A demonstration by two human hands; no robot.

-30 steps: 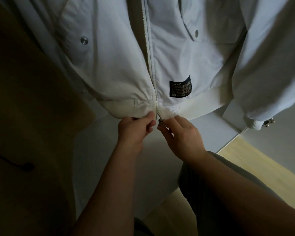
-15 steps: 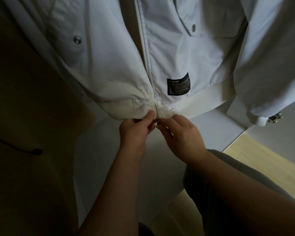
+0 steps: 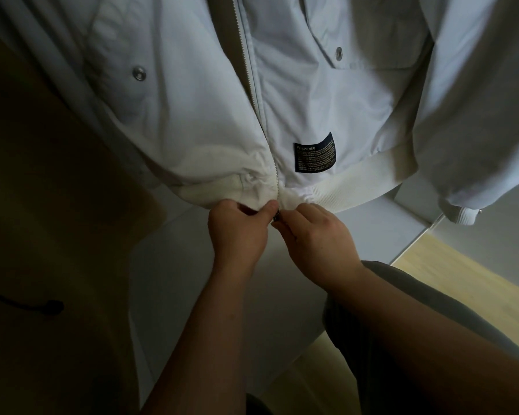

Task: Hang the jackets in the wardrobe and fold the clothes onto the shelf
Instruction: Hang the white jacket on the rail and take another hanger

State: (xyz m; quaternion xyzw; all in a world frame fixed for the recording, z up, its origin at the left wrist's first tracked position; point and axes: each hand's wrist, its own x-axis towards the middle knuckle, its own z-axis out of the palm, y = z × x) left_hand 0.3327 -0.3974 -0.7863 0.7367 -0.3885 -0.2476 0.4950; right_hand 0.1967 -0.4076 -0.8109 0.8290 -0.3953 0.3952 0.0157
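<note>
A white jacket [image 3: 192, 121] hangs in front of me and fills the top of the head view. It has a front zipper [image 3: 253, 94], metal snaps and a dark label [image 3: 314, 153] above its ribbed hem. My left hand [image 3: 237, 232] pinches the hem just left of the zipper's bottom end. My right hand [image 3: 318, 238] pinches the small dark zipper slider [image 3: 276, 218] at the hem. Both hands meet at the bottom of the zipper. The top of the jacket is out of frame.
A dark wooden wardrobe panel [image 3: 48, 235] stands at the left with a black cord [image 3: 42, 307] on it. A white wardrobe floor [image 3: 192, 295] lies below the jacket. Light wood flooring [image 3: 462, 280] shows at the right. The jacket's right sleeve cuff [image 3: 462, 217] hangs near the white edge.
The view has shifted slightly. Both hands stay pinched at the bottom of the zipper, with only small finger movement.
</note>
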